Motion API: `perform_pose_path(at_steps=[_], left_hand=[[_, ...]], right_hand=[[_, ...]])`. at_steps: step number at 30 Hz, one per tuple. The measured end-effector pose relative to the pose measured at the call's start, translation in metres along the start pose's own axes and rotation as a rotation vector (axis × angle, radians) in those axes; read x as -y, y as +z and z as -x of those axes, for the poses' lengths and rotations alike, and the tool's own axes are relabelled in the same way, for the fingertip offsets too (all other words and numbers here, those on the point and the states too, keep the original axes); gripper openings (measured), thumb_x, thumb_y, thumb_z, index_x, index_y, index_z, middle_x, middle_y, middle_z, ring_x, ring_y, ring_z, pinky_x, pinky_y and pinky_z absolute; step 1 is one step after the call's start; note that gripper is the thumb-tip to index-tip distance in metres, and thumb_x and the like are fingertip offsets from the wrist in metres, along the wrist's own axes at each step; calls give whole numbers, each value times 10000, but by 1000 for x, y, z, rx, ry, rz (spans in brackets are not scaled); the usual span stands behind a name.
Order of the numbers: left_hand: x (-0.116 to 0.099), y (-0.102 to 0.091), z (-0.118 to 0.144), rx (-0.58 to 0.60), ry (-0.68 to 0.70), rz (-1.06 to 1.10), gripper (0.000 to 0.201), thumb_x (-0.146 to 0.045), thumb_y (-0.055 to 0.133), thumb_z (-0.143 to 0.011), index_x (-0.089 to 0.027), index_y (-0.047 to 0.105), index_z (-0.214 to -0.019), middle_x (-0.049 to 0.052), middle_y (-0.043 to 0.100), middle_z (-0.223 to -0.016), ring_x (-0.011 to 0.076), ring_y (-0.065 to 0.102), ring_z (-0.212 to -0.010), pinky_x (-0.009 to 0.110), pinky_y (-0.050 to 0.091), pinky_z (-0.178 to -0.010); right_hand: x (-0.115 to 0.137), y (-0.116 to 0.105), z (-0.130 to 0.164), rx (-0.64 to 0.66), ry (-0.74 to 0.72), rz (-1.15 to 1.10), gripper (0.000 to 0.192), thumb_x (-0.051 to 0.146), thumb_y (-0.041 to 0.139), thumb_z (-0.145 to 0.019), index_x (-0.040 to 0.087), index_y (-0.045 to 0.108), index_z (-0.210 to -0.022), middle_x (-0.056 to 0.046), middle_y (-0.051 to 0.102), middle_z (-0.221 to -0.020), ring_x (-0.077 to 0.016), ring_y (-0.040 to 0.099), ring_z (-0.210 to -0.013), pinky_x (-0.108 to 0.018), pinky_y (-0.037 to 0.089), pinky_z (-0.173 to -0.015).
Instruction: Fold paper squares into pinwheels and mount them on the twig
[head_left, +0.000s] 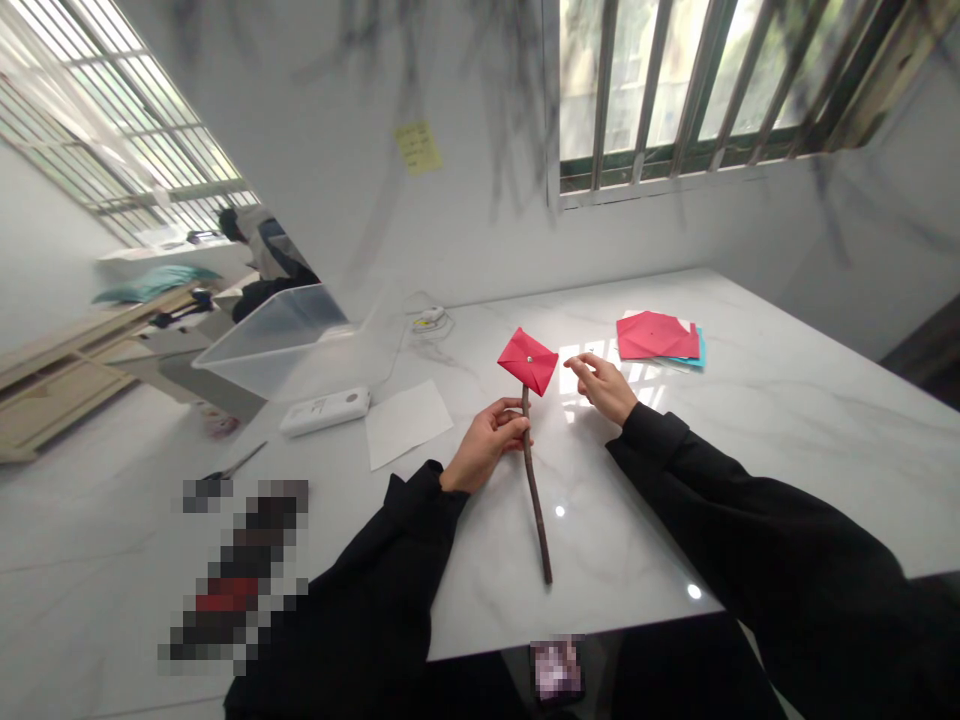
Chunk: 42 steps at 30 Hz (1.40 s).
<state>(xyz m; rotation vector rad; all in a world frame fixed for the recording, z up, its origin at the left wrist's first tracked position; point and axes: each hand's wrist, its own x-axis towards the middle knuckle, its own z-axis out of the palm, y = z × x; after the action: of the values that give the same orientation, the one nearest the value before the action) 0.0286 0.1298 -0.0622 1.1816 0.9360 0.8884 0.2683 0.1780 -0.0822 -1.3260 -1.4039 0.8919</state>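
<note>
Head view: left hand (487, 440) grips a stick (535, 490) topped by a red paper pinwheel (527, 360); right hand (604, 385), fingers loosely open, hovers at the pinwheel's three o'clock above the tabletop (750, 450).

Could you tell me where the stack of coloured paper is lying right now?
In the head view, the stack of coloured paper lies on the marble table, beyond the right hand and below the barred window.

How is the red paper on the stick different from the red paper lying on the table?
The pinwheel is pinned atop a stick and held up by the left hand; the red sheet lies flat on other papers, untouched. The pinwheel looks folded and smaller; the sheet looks wider. Both are red paper.
</note>
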Motion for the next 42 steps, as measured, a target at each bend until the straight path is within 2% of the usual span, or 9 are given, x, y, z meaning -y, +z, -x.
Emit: perform_pose_path(at_steps=[7,11,14,18,23,28,30,37,42], left_hand=[[-4,-2,2,66,-52,-65,414,-324,816,-780,-164,676,-1134,-2,627,-829,119,611,-690,249,448,-649],[-5,-2,2,65,-43,-45,412,-328,815,-777,-165,675,-1128,-8,610,-819,115,595,-696,246,439,-646],[-5,-1,2,59,-36,-24,414,-323,820,-774,-160,669,-1123,-16,598,-819,107,584,-695,244,446,-658],[-5,-1,1,50,-32,-18,417,-316,818,-770,-161,664,-1124,-19,595,-820,106,580,-693,249,455,-669],[-4,-1,1,30,-27,-10,413,-310,814,-760,-165,659,-1115,-14,601,-826,107,580,-687,248,454,-662],[-4,0,1,10,-20,3,412,-308,818,-751,-167,660,-1105,-19,597,-817,104,582,-683,246,454,-666],[-4,-1,1,12,-19,6,410,-304,816,-755,-168,658,-1108,-18,602,-826,103,586,-684,248,460,-675],[-2,-2,0,33,-12,-13,377,-288,787,-789,-171,652,-1121,-19,596,-836,102,587,-682,243,452,-665],[-3,-1,1,37,-20,-19,388,-298,790,-779,-167,652,-1117,-21,589,-834,102,581,-682,244,449,-666]], right_hand=[[-6,-7,-1,-35,-64,131,541,356,505,-897,190,608,-1402,42,585,-613,-193,594,-633,-311,431,-669],[-7,-12,-7,50,-10,263,350,262,440,-824,193,755,-960,13,579,-591,-187,566,-620,-305,392,-657],[-4,-14,-9,94,31,340,288,256,412,-812,209,637,-639,0,542,-553,-180,523,-587,-310,360,-647],[-3,-13,-7,55,32,350,277,254,421,-817,211,641,-655,-3,566,-581,-177,524,-586,-308,352,-647],[-5,-11,-4,-14,-8,270,403,248,476,-805,217,738,-1110,44,546,-564,-175,515,-569,-285,363,-630],[0,-11,-4,180,-14,415,279,271,480,-811,200,686,-636,-1,542,-535,-172,498,-586,-304,330,-625],[2,-11,-4,166,-30,439,289,269,473,-813,203,656,-600,-6,539,-538,-177,502,-603,-308,323,-634],[4,-8,-1,33,10,370,213,283,519,-822,204,716,-811,4,598,-599,-180,529,-600,-297,353,-657],[6,-10,1,-20,-24,332,484,239,515,-805,196,709,-1247,62,525,-513,-181,481,-536,-293,353,-645]])
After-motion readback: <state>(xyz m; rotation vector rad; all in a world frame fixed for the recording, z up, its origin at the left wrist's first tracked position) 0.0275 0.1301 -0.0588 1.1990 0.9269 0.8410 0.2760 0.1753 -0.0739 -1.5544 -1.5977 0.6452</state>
